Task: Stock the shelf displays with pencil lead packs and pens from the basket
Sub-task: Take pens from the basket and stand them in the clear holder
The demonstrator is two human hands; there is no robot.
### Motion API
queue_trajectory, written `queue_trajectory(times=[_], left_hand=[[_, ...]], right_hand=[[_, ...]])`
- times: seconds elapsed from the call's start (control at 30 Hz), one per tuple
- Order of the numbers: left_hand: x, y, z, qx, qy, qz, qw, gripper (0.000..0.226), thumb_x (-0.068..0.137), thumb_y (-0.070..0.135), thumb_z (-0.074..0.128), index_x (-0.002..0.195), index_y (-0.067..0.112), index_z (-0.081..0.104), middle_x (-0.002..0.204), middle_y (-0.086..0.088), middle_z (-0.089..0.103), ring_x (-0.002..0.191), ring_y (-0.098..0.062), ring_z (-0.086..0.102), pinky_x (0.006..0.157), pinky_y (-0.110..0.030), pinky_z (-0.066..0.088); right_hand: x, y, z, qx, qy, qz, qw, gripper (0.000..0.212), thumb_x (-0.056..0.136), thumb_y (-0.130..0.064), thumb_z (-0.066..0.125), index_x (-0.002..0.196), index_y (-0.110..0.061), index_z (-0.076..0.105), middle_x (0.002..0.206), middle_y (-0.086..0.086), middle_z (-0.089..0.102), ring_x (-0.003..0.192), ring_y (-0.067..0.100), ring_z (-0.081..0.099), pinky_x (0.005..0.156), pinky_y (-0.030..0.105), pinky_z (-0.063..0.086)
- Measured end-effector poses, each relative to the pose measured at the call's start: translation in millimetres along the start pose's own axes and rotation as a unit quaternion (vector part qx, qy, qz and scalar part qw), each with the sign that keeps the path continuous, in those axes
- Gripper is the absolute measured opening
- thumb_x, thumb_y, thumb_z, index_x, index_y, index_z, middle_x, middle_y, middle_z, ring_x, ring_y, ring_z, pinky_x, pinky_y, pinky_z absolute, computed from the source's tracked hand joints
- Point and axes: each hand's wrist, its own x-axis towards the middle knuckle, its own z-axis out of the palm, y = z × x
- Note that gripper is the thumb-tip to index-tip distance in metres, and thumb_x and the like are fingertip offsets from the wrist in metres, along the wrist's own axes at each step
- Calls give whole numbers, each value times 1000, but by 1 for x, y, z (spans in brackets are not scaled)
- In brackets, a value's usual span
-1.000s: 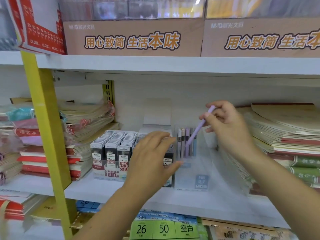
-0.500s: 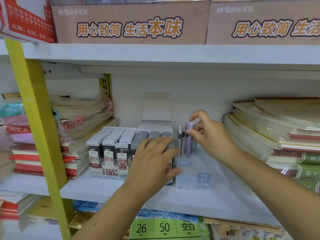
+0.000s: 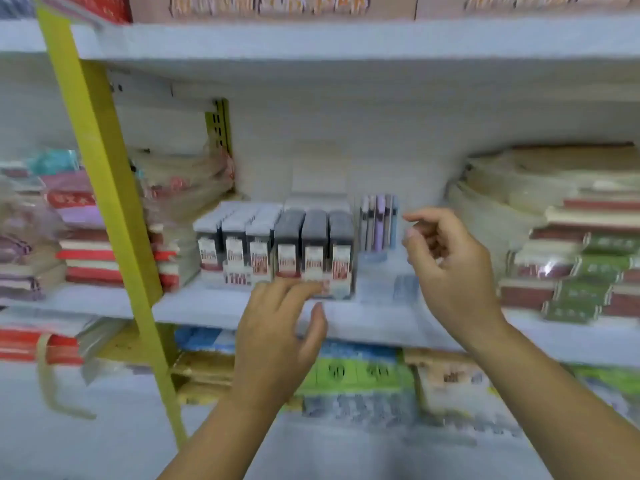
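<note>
Left hand (image 3: 277,327), right hand (image 3: 450,268) empty — pens (image 3: 378,220) (blurred) stand beside lead packs (image 3: 277,244).

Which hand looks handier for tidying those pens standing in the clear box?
The right hand, probably. It is empty and hangs just right of the pens, fingers loosely curled. The left hand sits lower, in front of the pencil lead packs.

- Motion blur smears the labels on the lead packs (image 3: 287,254) beyond reading.
- The left hand (image 3: 277,337) hides the base of the front packs; whether it touches them is unclear.
- The top-shelf cartons (image 3: 270,5) are cut off by the upper edge.
</note>
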Motion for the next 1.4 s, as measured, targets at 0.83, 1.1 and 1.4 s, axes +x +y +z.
queue_trajectory(times=[0.83,1.1,1.4], left_hand=[[-471,-84,24,-42,-594,-485,641,85,81,22,82,153,15,37,155,-10,41,142,-30,39,115,-41,35],[-493,-99,51,-2,-599,-501,625,88,76,32,85,151,23,38,154,-10,35,140,-34,34,115,-43,33],[-506,-108,48,-36,-571,-544,614,53,85,26,80,131,17,57,135,-9,57,115,-26,57,89,-25,39]], right_hand=[[-519,178,140,-115,-417,551,714,48,83,-13,68,127,-27,55,128,9,46,103,23,57,90,30,48],[-525,197,162,-189,-575,397,690,80,77,-45,75,145,-40,35,146,5,25,131,31,28,107,41,36],[-538,189,157,-201,-585,393,680,26,96,-34,56,119,-24,54,120,6,54,111,27,47,85,39,44]])
